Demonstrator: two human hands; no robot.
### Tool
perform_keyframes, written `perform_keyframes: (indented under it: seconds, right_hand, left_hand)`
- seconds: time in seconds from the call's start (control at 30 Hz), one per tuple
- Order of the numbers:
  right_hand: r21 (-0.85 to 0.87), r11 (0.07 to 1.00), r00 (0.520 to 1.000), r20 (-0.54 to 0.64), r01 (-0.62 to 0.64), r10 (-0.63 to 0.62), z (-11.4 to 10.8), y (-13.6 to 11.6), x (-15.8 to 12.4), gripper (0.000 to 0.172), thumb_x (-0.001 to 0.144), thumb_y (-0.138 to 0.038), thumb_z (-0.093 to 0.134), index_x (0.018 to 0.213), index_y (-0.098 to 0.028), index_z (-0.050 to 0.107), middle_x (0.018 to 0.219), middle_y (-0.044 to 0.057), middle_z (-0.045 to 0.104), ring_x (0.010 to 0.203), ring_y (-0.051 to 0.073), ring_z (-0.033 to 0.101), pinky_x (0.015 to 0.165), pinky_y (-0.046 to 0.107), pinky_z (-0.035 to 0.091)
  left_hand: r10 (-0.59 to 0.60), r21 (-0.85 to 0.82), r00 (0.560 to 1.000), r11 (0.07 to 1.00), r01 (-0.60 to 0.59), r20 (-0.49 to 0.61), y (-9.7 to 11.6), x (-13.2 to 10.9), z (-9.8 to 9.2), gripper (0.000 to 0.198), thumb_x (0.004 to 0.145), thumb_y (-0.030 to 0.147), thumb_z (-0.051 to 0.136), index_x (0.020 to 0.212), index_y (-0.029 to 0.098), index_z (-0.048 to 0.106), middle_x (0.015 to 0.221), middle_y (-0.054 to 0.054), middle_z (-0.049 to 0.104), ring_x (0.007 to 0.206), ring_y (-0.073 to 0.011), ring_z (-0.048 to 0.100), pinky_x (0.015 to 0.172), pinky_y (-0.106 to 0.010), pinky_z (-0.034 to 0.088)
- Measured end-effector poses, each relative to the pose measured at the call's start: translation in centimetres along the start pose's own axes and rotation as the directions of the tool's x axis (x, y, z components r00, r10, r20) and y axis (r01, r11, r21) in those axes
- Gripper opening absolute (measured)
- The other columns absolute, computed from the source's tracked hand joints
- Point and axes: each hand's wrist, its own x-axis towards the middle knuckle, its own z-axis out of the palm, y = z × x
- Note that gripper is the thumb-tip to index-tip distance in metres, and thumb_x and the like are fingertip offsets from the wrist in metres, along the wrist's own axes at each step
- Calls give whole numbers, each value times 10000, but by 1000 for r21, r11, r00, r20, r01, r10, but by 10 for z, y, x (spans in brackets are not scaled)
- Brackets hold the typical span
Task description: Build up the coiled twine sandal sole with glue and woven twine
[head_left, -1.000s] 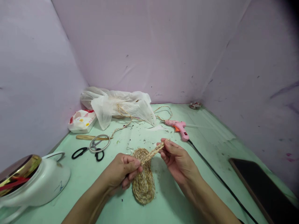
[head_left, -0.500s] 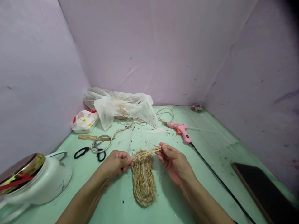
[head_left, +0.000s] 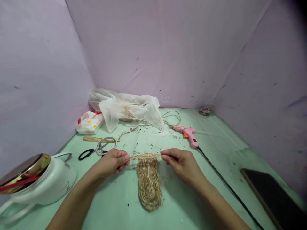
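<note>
From my end, the woven straw mat (head_left: 149,183) lies mid-worktop with its long axis running near edge to far. The braided straw strip (head_left: 145,156) sits crosswise over its far end. My left hand (head_left: 112,161) and right hand (head_left: 183,163) are equally close, fingers (head_left: 124,158) pinched on either end. The pink glue gun (head_left: 188,134) is further back.

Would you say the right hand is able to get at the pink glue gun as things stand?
Probably yes: the pink glue gun lies just beyond the right hand with nothing between, though that hand pinches the braided straw strip.
</note>
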Motion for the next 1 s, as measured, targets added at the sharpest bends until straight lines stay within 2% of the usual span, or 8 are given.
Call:
perform_keyframes:
  seconds: [0.17,0.27,0.33,0.47,0.57,0.67,0.87,1.0]
  right_hand:
    - [-52,998,999,14,40,-39,5,-1,0,122,710,-207,598,722,-208,719,715,37,702,680,202,616,644,316,447]
    - [25,987,987,35,-157,156,11,-3,-1,123,697,-223,586,684,-177,699,572,15,638,506,152,539,512,280,420]
    - [120,949,956,48,-293,289,14,-4,-2,114,670,-237,599,651,-162,682,498,-10,576,432,117,475,444,252,396]
    - [262,887,923,37,-379,383,16,-7,-1,79,604,-219,636,604,-146,664,471,-27,548,425,97,462,431,224,405]
    - [292,869,912,25,-399,409,17,-9,-1,85,590,-219,637,592,-136,651,443,-35,527,412,90,456,421,215,404]
    - [310,865,913,32,-395,406,17,-12,-1,97,588,-226,636,599,-131,651,452,-31,532,420,91,462,428,215,415]
    - [289,868,910,37,-404,412,17,-11,0,89,597,-223,622,592,-135,640,458,-28,534,416,91,467,436,219,426]
    - [244,881,914,68,-404,400,18,-3,1,119,630,-245,609,624,-137,658,458,-26,541,406,101,474,441,234,426]
  left_hand:
    - [2,180,998,984,-12,56,-8,7,-3,308,709,385,511,502,157,507,400,65,368,358,-71,294,405,-193,233]
    - [26,228,1000,973,-28,10,-10,9,1,292,709,358,530,518,142,576,422,32,451,395,-98,375,431,-202,278]
    - [137,301,989,946,-116,-49,-9,8,4,246,721,342,542,654,142,669,574,-14,588,548,-147,507,534,-219,365]
    - [448,570,890,756,-323,-89,-6,2,12,306,810,275,463,1039,210,654,1004,-69,643,894,-211,565,797,-305,409]
    - [648,712,758,565,-417,-70,-5,-1,23,343,848,211,403,1138,191,585,1132,-100,600,1026,-227,521,880,-375,383]
    - [743,802,669,386,-455,22,-7,0,37,315,848,181,419,1119,160,578,1085,-108,630,989,-239,534,851,-422,388]
    - [736,873,676,310,-377,30,-13,6,51,267,836,132,424,1023,149,614,740,-57,644,715,-190,550,811,-431,388]
    - [752,920,657,216,-327,57,-12,4,49,299,759,52,433,965,151,626,726,-61,605,731,-208,521,835,-456,365]
